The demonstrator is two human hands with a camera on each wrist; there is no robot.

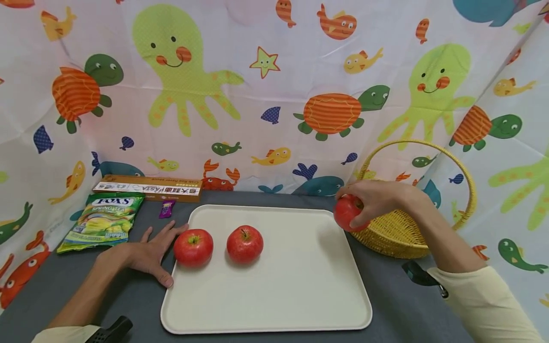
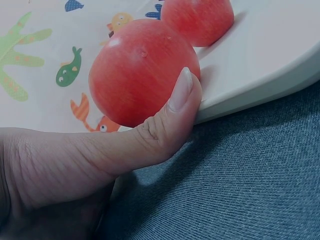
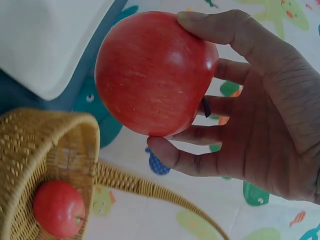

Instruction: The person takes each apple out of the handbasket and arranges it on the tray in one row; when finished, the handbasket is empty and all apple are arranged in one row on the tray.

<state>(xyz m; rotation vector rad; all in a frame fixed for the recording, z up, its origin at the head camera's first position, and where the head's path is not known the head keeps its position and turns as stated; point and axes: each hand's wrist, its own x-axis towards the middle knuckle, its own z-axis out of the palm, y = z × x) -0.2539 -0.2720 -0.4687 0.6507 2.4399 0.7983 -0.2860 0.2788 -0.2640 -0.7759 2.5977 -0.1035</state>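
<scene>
My right hand (image 1: 379, 197) grips a red apple (image 1: 349, 213) by its top, above the tray's right edge and next to the yellow wicker basket (image 1: 396, 233). In the right wrist view the held apple (image 3: 155, 75) sits between thumb and fingertips, its dark stem facing the palm. Another apple (image 3: 60, 209) lies inside the basket. My left hand (image 1: 143, 255) is spread at the left edge of the cream tray (image 1: 274, 295), thumb against the rim. Close beside it on the tray is one apple (image 1: 193, 248); a second apple (image 1: 245, 244) stands to its right.
Behind my left hand lie a green candy bag (image 1: 105, 219), a small purple-wrapped sweet (image 1: 167, 208) and a long pasta box (image 1: 147, 187). The basket's tall handle (image 1: 467, 181) arches up at the right. A sea-animal printed curtain (image 1: 257, 133) closes off the back and sides.
</scene>
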